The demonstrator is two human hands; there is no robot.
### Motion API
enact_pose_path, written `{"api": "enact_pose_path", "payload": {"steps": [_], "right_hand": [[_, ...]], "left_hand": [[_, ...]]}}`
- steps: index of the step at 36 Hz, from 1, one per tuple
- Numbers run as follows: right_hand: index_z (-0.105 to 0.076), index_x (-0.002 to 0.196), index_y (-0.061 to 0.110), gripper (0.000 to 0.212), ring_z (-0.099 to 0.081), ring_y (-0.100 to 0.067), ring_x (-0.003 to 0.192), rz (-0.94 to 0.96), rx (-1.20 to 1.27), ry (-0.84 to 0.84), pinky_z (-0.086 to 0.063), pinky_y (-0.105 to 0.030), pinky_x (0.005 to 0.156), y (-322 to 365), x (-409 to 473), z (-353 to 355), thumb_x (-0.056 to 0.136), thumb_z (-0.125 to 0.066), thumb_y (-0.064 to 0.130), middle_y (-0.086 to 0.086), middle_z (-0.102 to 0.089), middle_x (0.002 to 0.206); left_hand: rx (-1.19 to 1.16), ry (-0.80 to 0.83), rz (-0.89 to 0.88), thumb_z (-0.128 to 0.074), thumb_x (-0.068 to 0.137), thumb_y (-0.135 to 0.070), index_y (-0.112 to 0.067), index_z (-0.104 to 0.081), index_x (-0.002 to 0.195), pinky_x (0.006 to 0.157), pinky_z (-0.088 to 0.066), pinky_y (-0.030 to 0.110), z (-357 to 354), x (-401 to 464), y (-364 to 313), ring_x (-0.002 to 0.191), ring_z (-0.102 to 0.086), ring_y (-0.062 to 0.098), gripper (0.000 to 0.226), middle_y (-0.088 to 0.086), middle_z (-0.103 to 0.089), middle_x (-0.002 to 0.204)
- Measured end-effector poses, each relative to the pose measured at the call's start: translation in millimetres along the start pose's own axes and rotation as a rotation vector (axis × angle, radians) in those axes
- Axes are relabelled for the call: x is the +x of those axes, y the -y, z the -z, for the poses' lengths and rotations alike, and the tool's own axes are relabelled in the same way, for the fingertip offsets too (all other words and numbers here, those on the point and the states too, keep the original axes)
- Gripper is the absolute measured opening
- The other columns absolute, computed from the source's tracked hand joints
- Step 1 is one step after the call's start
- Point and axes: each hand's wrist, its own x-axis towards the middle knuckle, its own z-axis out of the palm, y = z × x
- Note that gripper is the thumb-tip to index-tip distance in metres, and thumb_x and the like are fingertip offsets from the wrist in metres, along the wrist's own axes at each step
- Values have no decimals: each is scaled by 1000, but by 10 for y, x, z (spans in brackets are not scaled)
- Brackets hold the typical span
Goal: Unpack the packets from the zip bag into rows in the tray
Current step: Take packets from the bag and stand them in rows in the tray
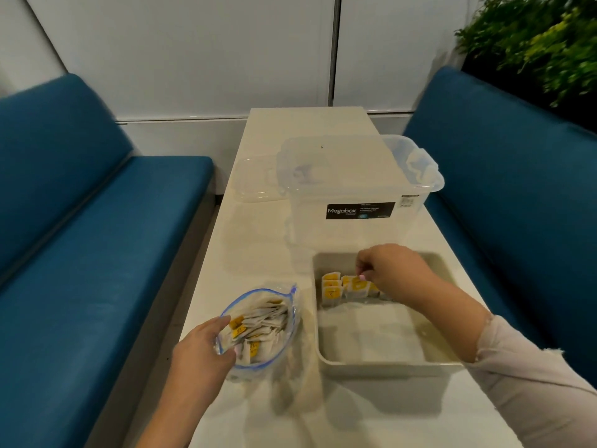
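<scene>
Clear box (358, 189): centre frame, label reads "Megabox".
Tray (387, 360): lower right, near half bare.
Zip bag (258, 331): lower centre, your left hand (200, 350) grips its open rim.
Packets (345, 287): tray's far row, your right hand (391, 266) pinches one.

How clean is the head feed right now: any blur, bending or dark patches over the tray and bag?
Head view: wide-angle bending curves the table edges and benches; soft throughout, packets in the tray lack readable print; zip bag shows faint sheen; plant corner dark; right hand and left hand evenly lit.
</scene>
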Motion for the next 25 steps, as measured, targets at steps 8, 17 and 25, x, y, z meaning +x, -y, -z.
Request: {"api": "enact_pose_path", "payload": {"steps": [8, 17, 25], "right_hand": [[-65, 96, 24, 12, -57, -21, 95, -14, -81, -49, -37, -26, 69, -141, 123, -357, 90, -56, 19, 1, -62, 100], [-69, 97, 29, 13, -55, -20, 102, -30, -67, -96, -40, -27, 75, -163, 237, -541, 88, -60, 23, 3, -58, 104], [-68, 98, 31, 15, -56, -21, 97, -61, -66, -81, -43, -30, 77, -164, 283, -621, 89, -59, 22, 2, -57, 101]], "left_hand": [[-26, -3, 9, -70, 77, -5, -18, -58, 125, 92, -46, 31, -2, -40, -14, 109, -55, 17, 51, 2, -61, 123], [-45, -2, 24, -71, 77, -6, -18, -59, 124, 94, -48, 34, 2, -52, -18, 110, -56, 17, 51, 1, -60, 124], [-41, -4, 29, -72, 77, -7, -19, -58, 125, 94, -48, 34, -14, -38, -14, 109, -55, 15, 52, 1, -60, 125]]}}
